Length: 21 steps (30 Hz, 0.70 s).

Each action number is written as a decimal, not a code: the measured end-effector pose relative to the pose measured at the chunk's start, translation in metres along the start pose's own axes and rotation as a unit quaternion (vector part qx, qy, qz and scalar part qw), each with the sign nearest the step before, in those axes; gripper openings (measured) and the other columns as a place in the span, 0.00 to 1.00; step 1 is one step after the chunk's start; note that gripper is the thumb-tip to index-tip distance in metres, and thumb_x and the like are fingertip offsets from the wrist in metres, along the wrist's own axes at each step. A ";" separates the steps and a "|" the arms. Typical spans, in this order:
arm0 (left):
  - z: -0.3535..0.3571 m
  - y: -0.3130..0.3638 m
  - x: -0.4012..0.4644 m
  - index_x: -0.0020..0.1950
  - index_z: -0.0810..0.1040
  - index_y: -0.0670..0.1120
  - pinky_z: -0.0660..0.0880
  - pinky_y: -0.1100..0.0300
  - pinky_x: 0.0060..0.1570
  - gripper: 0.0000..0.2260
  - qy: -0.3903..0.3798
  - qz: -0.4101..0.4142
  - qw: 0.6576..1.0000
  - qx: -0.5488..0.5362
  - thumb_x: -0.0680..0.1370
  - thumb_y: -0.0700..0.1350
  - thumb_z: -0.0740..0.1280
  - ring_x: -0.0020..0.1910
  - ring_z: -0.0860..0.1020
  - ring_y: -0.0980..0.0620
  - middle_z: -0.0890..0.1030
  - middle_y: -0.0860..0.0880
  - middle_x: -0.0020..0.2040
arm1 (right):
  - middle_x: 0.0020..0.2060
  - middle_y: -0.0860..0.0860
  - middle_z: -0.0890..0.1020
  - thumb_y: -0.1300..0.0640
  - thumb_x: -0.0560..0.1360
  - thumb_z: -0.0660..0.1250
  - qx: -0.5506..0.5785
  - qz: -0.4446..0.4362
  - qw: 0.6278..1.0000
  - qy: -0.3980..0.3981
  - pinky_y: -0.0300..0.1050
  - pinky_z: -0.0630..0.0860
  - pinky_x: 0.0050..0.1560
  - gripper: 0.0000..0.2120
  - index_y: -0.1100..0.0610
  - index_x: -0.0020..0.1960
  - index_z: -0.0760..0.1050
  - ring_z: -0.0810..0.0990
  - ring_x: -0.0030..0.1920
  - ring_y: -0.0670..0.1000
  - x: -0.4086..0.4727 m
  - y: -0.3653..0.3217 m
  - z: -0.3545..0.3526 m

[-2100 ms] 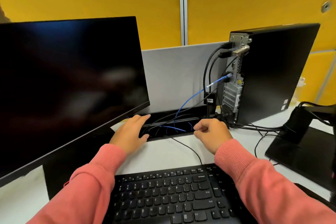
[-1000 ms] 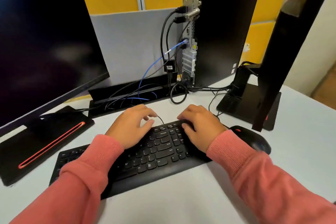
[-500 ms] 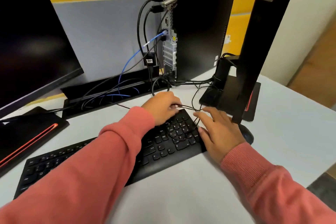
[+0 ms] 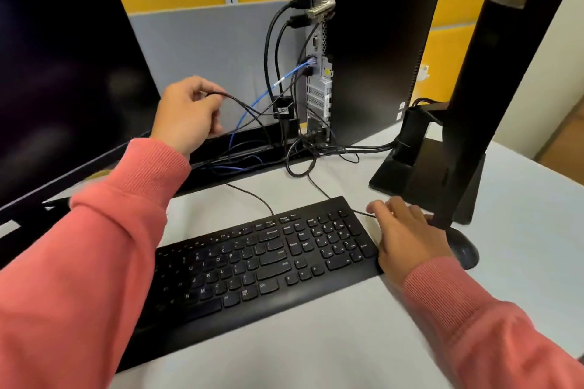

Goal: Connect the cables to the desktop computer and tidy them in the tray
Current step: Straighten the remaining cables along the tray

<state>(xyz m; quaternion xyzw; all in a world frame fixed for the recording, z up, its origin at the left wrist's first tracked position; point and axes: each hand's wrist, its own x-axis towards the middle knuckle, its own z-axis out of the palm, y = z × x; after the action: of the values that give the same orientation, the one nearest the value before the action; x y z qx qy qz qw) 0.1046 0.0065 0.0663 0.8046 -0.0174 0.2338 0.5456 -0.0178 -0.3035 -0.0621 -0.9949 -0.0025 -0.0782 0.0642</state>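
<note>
Black and thin, the slack cable [image 4: 240,103] in hand is the thing to manage; it hangs in a loose loop above the cable tray [image 4: 252,148], just to the left of the desktop computer [image 4: 373,50], while its run trails down toward the computer's foot. My judgement is that the step under way is gathering this slack and laying it into the tray; done well, the loop is lowered along the tray's length rather than stuffed in, without tugging on the plugs seated in the computer's rear panel, and without snagging the blue cable [image 4: 284,76] that drops from that panel into the same tray. The left hand [image 4: 189,114] is raised left of the computer, its fingers curled, thumb and forefinger pinching the cable; the right hand [image 4: 407,237] lies in front of the computer, fingers relaxed and fairly straight, fingertips [image 4: 374,208] touching or just beside another thin lead at the right end of the keyboard [image 4: 268,262]; I cannot tell whether it presses that lead. A mouse [image 4: 463,251] sits just right of that hand.
</note>
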 end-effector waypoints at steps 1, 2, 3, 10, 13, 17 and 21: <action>-0.003 0.000 0.002 0.46 0.83 0.51 0.74 0.64 0.25 0.10 0.017 0.012 1.000 0.006 0.80 0.38 0.65 0.23 0.71 0.58 0.74 0.50 0.31 | 0.60 0.47 0.71 0.59 0.73 0.64 0.006 0.014 1.000 -0.002 0.54 0.70 0.51 0.24 0.43 0.65 0.63 0.72 0.59 0.55 0.005 -0.005 0.000; -0.004 0.000 0.002 0.46 0.84 0.53 0.73 0.64 0.24 0.11 0.028 0.023 0.999 0.015 0.79 0.39 0.65 0.23 0.69 0.58 0.73 0.52 0.30 | 0.62 0.47 0.71 0.59 0.73 0.64 0.024 0.023 0.999 0.003 0.55 0.70 0.54 0.26 0.43 0.67 0.63 0.71 0.61 0.55 0.011 -0.010 -0.001; -0.005 0.000 0.002 0.46 0.84 0.54 0.72 0.63 0.24 0.11 0.036 0.033 0.998 0.027 0.79 0.41 0.66 0.24 0.68 0.58 0.73 0.55 0.29 | 0.63 0.48 0.70 0.59 0.73 0.65 0.044 0.022 0.999 0.016 0.56 0.70 0.57 0.28 0.42 0.69 0.61 0.71 0.61 0.55 0.018 -0.016 -0.001; -0.026 0.008 -0.006 0.49 0.84 0.58 0.66 0.61 0.31 0.10 0.072 0.143 0.986 0.045 0.79 0.47 0.64 0.27 0.68 0.60 0.76 0.61 0.30 | 0.72 0.54 0.67 0.54 0.77 0.69 0.290 0.055 0.954 0.057 0.56 0.68 0.69 0.41 0.45 0.81 0.47 0.69 0.69 0.59 0.076 -0.055 -0.001; -0.039 0.003 -0.010 0.51 0.82 0.55 0.68 0.55 0.34 0.09 0.167 0.143 0.975 -0.027 0.79 0.47 0.62 0.31 0.70 0.52 0.75 0.56 0.33 | 0.74 0.55 0.66 0.52 0.77 0.70 0.345 0.084 0.933 0.059 0.60 0.66 0.71 0.44 0.40 0.80 0.44 0.67 0.71 0.61 0.096 -0.068 -0.003; -0.044 -0.006 -0.021 0.49 0.79 0.58 0.67 0.55 0.27 0.10 0.235 0.121 0.959 -0.106 0.80 0.46 0.60 0.27 0.68 0.52 0.75 0.51 0.35 | 0.63 0.51 0.78 0.48 0.79 0.66 0.344 0.072 0.936 0.037 0.60 0.70 0.67 0.22 0.39 0.72 0.66 0.73 0.65 0.59 0.115 -0.083 -0.006; -0.044 -0.020 -0.030 0.51 0.79 0.57 0.71 0.50 0.31 0.11 0.210 0.129 0.968 -0.056 0.81 0.44 0.60 0.30 0.71 0.51 0.77 0.53 0.36 | 0.58 0.49 0.79 0.49 0.83 0.60 0.267 -0.041 0.962 0.034 0.56 0.71 0.62 0.09 0.45 0.59 0.76 0.74 0.60 0.57 0.121 -0.102 0.001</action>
<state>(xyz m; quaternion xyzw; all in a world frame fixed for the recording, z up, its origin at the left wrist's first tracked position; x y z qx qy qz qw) 0.0676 0.0466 0.0501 0.6966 -0.0189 0.4646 0.5464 0.1003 -0.2031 -0.0311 -0.9374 -0.0618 -0.1107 0.3245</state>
